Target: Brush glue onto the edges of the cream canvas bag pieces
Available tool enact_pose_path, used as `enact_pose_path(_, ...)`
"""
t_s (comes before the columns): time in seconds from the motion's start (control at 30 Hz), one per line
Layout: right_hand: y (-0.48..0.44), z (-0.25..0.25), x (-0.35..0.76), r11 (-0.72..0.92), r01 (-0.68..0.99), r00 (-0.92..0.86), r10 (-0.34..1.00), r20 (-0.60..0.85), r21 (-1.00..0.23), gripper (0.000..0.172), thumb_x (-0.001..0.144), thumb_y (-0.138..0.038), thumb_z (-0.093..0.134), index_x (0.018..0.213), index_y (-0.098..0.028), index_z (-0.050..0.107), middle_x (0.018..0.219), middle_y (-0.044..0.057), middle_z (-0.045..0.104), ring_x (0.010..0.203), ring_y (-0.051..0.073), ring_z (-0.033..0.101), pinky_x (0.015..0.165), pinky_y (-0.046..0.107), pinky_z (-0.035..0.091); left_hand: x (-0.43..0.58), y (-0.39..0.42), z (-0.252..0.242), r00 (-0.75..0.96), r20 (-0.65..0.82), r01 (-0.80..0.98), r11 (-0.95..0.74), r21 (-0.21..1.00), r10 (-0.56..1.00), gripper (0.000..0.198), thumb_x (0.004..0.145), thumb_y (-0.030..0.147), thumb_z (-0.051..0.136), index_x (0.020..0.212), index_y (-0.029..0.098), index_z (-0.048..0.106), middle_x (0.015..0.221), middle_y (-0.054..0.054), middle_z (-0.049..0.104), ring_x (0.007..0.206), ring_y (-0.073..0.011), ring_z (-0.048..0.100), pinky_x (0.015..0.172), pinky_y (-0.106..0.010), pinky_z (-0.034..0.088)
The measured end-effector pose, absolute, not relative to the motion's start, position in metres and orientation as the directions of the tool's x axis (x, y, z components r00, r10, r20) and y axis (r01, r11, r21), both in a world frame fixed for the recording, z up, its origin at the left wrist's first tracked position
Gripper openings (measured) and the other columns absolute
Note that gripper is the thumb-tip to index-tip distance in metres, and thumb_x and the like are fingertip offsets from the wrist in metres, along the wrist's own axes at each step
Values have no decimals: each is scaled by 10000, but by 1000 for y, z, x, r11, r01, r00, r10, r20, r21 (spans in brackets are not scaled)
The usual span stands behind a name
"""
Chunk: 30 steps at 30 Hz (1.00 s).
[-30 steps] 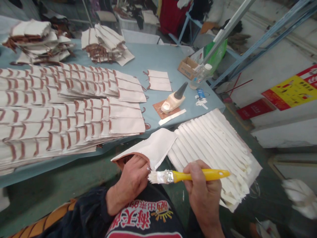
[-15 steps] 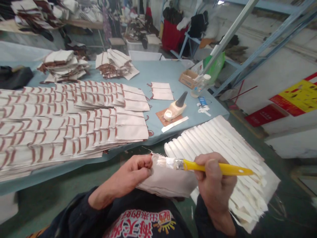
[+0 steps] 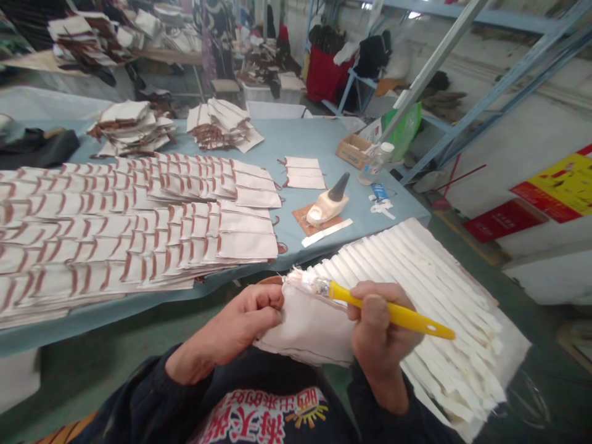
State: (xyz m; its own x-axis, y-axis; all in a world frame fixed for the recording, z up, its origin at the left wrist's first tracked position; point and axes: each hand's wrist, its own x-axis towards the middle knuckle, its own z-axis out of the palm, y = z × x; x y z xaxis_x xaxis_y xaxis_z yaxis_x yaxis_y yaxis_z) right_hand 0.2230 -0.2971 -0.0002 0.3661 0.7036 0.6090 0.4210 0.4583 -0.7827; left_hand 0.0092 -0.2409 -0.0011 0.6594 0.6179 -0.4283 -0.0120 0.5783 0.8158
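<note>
My left hand (image 3: 243, 324) pinches the upper left corner of a whitish panel (image 3: 312, 330) with dark seam lines, held in front of my body. A bit of brown trim shows by its fingertips. In my right hand (image 3: 386, 330) is a paintbrush (image 3: 416, 322) with a yellow handle, gripped with the thumb on top. Its whitish, coated bristles lie against the panel's top edge, near my left fingers. Just beyond, white strips (image 3: 398, 271) are laid side by side on a sheet to the right.
Overlapping rows of cream panels with brown edging (image 3: 245, 237) cover the left of the blue table (image 3: 287, 135). Toward its right end stand a pale container with a dark cone (image 3: 329, 202), a small cardboard box (image 3: 354, 150) and a clear jar (image 3: 377, 163). Blue metal shelving (image 3: 446, 126) rises behind.
My right hand has moved left with the paintbrush, and the handle now slopes down to the right more steeply. The bristles have shifted up to the panel's edge. My left hand keeps its hold.
</note>
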Motion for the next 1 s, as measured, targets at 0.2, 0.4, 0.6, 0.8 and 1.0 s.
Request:
enact_pose_path(0.2,-304,-9,228,487,435,350,683,641,-757,257,1064,-430,668,885,-251,713,598,-42,586,461,136,532,451,274,445,11,-244,0,651,-440,-86,636,767,619,131,701,254,769,727,166,676,628,25,596,550,-101,487,545,-211,353)
enact_pose_path(0.4,-320,-20,238,421,623,259,684,682,-659,193,1024,-445,707,947,-272,744,670,-10,655,600,208,680,556,352,570,12,-244,2,630,-473,-109,674,731,616,151,654,260,772,718,147,693,643,-1,661,515,-83,506,506,-187,346)
enact_pose_path(0.6,-335,-12,228,445,601,326,621,712,-664,231,1083,-455,659,952,-284,739,709,-4,663,594,198,636,546,360,539,9,-242,3,609,-497,-123,693,711,618,176,630,256,790,737,140,711,648,-5,672,524,-92,549,518,-180,375)
enact_pose_path(0.8,-331,-19,208,432,613,261,679,686,-661,155,1079,-373,651,978,-282,726,720,-14,681,657,201,699,584,345,561,9,-243,0,630,-466,-140,681,719,622,180,674,266,825,763,132,745,668,-15,685,554,-105,558,548,-199,398)
enact_pose_path(1.0,-329,-23,187,461,492,268,727,632,-739,157,1081,-360,641,978,-283,730,701,-23,666,608,181,668,585,323,555,5,-245,-5,650,-415,-149,643,751,637,275,708,326,932,818,124,783,713,-24,717,616,-118,567,603,-211,421)
